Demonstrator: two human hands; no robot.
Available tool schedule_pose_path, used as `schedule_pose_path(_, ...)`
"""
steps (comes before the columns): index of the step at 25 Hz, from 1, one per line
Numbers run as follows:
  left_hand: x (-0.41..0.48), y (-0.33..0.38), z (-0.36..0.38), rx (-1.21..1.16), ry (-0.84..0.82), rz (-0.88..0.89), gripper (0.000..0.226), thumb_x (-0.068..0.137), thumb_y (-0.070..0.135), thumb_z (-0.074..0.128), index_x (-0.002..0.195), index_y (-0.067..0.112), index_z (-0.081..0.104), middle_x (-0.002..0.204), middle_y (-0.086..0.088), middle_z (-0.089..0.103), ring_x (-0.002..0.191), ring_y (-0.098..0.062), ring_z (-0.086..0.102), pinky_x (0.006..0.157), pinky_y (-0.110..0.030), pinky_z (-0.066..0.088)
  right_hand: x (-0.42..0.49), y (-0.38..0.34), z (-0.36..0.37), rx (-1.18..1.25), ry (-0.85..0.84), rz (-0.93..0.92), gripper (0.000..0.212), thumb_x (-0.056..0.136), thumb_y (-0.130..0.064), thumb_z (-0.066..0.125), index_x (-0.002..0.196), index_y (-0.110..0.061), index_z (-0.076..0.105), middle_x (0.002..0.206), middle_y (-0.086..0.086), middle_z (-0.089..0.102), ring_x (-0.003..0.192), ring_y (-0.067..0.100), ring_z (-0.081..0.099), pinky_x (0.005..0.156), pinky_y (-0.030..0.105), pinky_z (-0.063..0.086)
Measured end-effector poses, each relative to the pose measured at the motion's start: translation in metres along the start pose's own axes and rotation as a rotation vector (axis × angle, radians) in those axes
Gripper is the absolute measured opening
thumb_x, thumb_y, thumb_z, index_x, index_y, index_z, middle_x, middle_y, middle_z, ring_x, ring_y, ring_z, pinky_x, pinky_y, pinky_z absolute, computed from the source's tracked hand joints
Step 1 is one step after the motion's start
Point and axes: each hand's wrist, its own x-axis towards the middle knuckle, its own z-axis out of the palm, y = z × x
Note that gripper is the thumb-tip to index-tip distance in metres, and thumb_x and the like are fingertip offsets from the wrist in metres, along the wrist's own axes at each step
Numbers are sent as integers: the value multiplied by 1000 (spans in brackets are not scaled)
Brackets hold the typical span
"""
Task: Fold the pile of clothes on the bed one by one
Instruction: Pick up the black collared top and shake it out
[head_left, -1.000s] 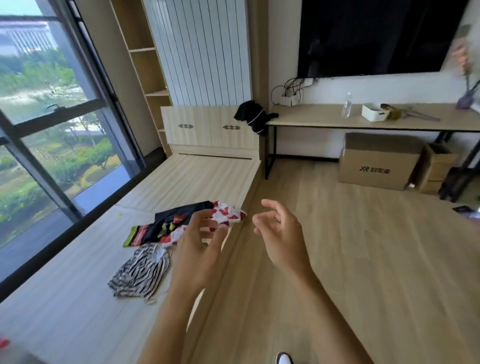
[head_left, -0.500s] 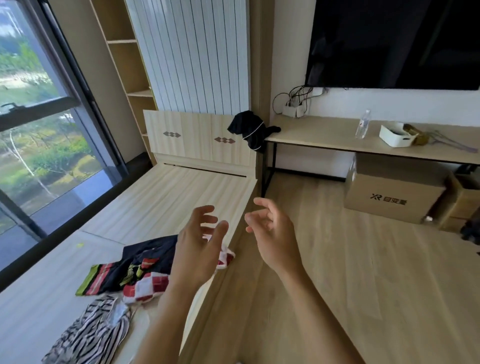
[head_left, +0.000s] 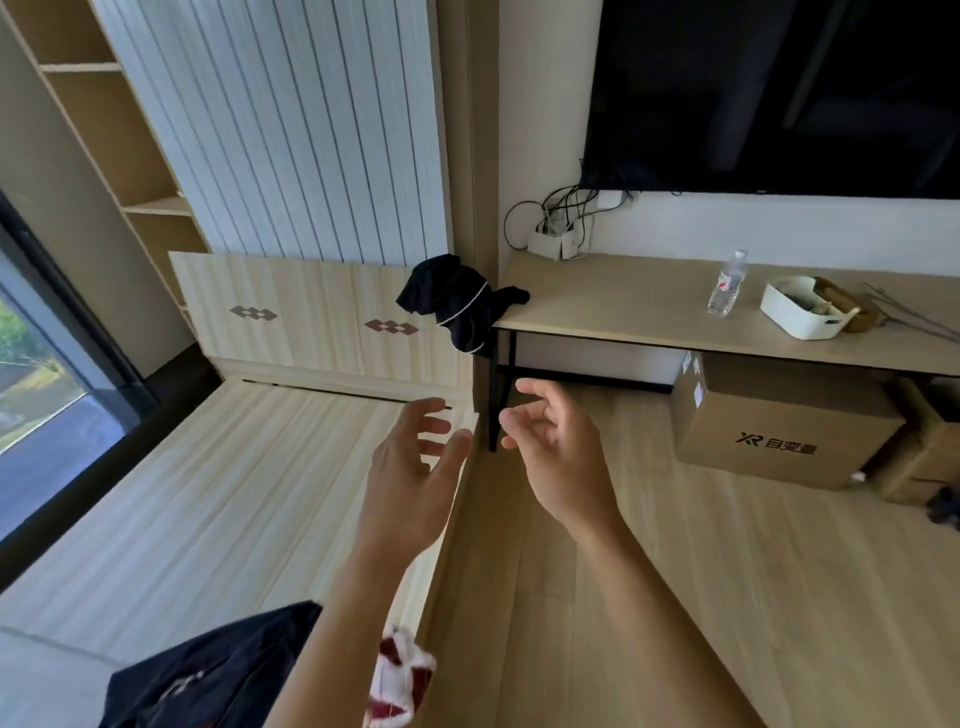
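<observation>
Both your grips hang empty with fingers loosely spread, left hand (head_left: 415, 467) and right hand (head_left: 558, 452) raised over the bed (head_left: 182, 509) edge; clothes pile (head_left: 223, 675) lies below, behind your left forearm, left nearer.

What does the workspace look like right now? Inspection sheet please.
Surface: wooden bed platform, mostly bare.
Job's things: dark garment and red-and-white garment at the bottom edge; black garment draped over the headboard corner.
Clutter: water bottle, white bin on the desk; cardboard box beneath.
Grip: left hand and right hand raised, open, holding nothing.
Cables: tangle at power strip under the TV.
Surroundings: window left, shelves, wood floor.
</observation>
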Motion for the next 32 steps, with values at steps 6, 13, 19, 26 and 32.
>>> schedule_pose_path(6, 173, -33, 68, 33, 7, -13, 39, 96, 43, 60, 133, 31, 51, 113, 16, 63, 99, 6, 60, 78, -20, 48, 185, 71, 19, 0, -52, 0, 39, 96, -35, 64, 133, -24, 57, 100, -5, 71, 87, 12, 72, 76, 21, 56)
schedule_pose_path(13, 353, -38, 125, 81, 77, -93, 43, 97, 44, 58, 137, 31, 50, 122, 9, 63, 103, -1, 62, 91, -37, 57, 398, 114, 41, 74, -205, 14, 39, 96, -33, 64, 133, -23, 57, 106, -2, 70, 92, 12, 71, 77, 20, 56)
schedule_pose_path(19, 491, -79, 148, 105, 112, -193, 43, 98, 44, 58, 137, 29, 51, 123, 9, 62, 105, -6, 63, 87, -28, 55, 534, 166, 98, 90, -317, 90, 41, 94, -30, 66, 133, -20, 57, 105, -2, 71, 91, 15, 72, 79, 24, 58)
schedule_pose_path(26, 652, -140, 170, 103, 76, -256, 45, 98, 42, 59, 137, 21, 52, 123, 2, 65, 97, -9, 64, 84, -30, 54, 680, 238, 158, -68, -290, 139, 40, 90, -23, 70, 128, -17, 59, 97, -2, 71, 84, 11, 72, 66, 10, 51)
schedule_pose_path(32, 727, -171, 188, 129, 65, -387, 44, 100, 42, 56, 138, 21, 51, 124, 2, 64, 97, -9, 62, 79, -24, 48, 772, 316, 207, -392, -239, 140, 52, 82, -18, 70, 132, -15, 57, 129, 5, 55, 112, 20, 58, 80, 26, 45)
